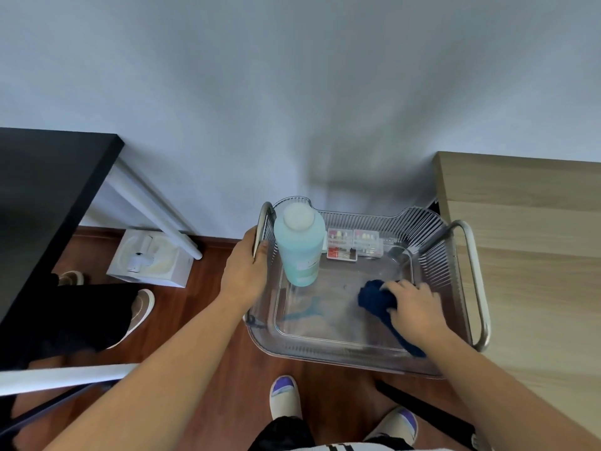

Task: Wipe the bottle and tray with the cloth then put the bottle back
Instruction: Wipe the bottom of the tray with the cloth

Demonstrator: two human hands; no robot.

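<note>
The wooden worktop [527,222] runs close along my right, and the clear ribbed tray [432,255] sits just beside it, framed by a metal rail on each side. I judge I am in the tray-wiping step. The bottle [300,252] of pale blue liquid stands upright in the tray's rear left corner. My left hand [242,275] grips the left rail [264,219] to steady things. My right hand [414,307] curls over the dark blue cloth [374,301] and presses it to the tray floor at the right. The middle of the floor gives room to sweep. The walls, the bottle and a small case of bits [354,244] at the back hem me in. A bluish streak [305,312], perhaps a spill, lies front left, so the next stroke should travel left towards it without knocking the bottle.
</note>
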